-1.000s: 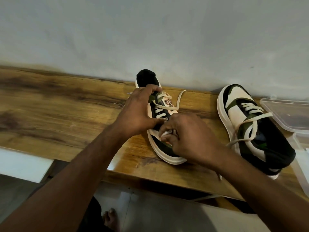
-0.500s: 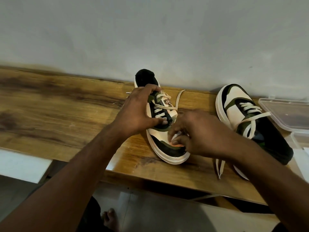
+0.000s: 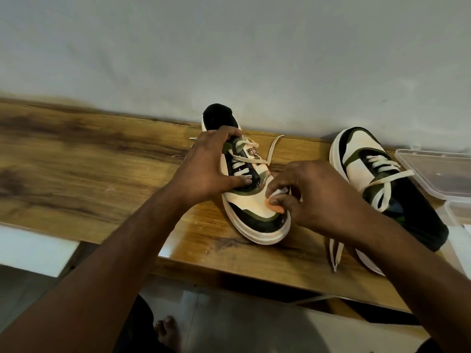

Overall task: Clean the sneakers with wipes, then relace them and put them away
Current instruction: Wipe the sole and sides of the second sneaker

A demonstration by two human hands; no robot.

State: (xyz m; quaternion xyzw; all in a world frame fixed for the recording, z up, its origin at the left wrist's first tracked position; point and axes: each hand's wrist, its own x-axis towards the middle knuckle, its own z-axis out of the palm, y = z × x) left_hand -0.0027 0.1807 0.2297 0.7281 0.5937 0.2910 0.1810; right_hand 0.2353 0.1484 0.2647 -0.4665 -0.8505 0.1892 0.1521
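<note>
A cream, green and black sneaker (image 3: 257,215) stands on the wooden table (image 3: 89,169), toe toward me, its laces loose. My left hand (image 3: 206,169) grips it over the tongue and left side. My right hand (image 3: 311,194) pinches a small white wipe (image 3: 276,193) against the right side of the toe box. The second sneaker (image 3: 362,164) lies to the right, toe toward the wall, with a lace trailing over the table's front edge.
A clear plastic container (image 3: 438,171) sits at the far right, next to the second sneaker. The grey wall runs close behind the table. Below the table's front edge I see floor tiles and a bare foot (image 3: 167,332).
My right hand with the wipe has slid from the front of the toe to the toe's right side. The left hand keeps its grip on the sneaker.
</note>
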